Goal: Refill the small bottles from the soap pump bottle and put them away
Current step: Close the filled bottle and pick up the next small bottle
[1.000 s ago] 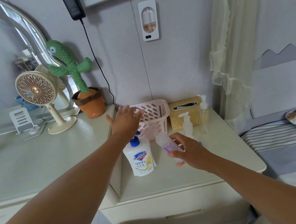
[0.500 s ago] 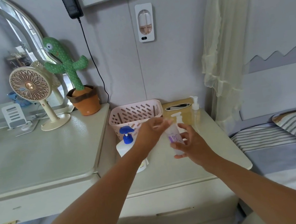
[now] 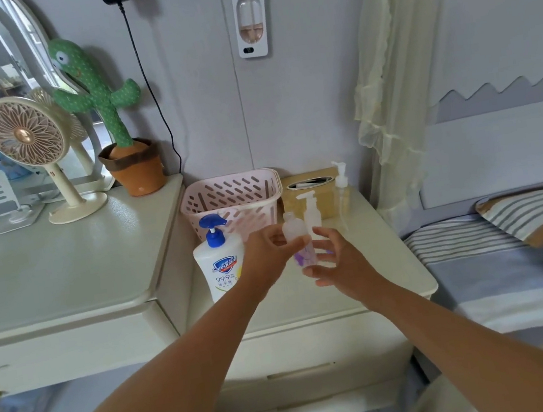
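My left hand (image 3: 269,251) grips a small frosted bottle (image 3: 296,237) with a purple label by its upper body, holding it upright above the nightstand (image 3: 376,278). My right hand (image 3: 336,263) sits just right of and below the bottle, with thumb and fingers spread around its lower part. The white soap pump bottle (image 3: 219,268) with a blue pump stands at the nightstand's left, beside my left wrist. Two more small pump bottles (image 3: 311,211) (image 3: 342,193) stand behind my hands. A pink basket (image 3: 230,194) stands at the back.
A yellow tissue box (image 3: 311,200) sits right of the basket. On the higher dresser (image 3: 64,267) to the left stand a fan (image 3: 27,141) and a cactus toy in a pot (image 3: 125,156). A bed (image 3: 512,260) lies to the right, under a curtain (image 3: 382,87).
My left hand came back from the basket, passed the soap pump and took hold of the small bottle. My right hand loosened around it. The view shifted left.
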Available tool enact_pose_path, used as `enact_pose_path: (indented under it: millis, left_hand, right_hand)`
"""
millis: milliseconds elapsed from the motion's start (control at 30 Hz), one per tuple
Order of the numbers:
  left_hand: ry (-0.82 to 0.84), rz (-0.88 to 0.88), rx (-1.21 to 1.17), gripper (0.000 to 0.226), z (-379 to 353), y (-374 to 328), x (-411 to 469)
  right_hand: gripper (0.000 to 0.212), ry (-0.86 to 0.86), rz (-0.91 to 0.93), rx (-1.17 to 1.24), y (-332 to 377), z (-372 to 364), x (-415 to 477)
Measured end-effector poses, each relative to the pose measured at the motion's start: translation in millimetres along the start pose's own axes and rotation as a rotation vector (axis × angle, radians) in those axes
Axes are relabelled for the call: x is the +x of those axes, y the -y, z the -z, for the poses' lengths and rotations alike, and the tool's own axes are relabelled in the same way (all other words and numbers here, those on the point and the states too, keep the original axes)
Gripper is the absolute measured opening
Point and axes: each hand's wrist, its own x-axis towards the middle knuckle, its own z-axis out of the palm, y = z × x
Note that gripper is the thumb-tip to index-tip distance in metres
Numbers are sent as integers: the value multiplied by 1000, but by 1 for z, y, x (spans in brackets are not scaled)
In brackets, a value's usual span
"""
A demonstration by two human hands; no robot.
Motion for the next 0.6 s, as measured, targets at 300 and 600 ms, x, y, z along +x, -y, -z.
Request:
enact_pose_path:
  millis: [300, 600]
  left_hand:
    - [-153, 2, 117, 30, -13, 55, 3]
    - [-103, -34, -45, 29, -27, 76, 0]
  right_hand:
    - [39, -127, -89, -321, -43, 24, -3]
    - [42, -170, -125, -404, -71, 24, 6]
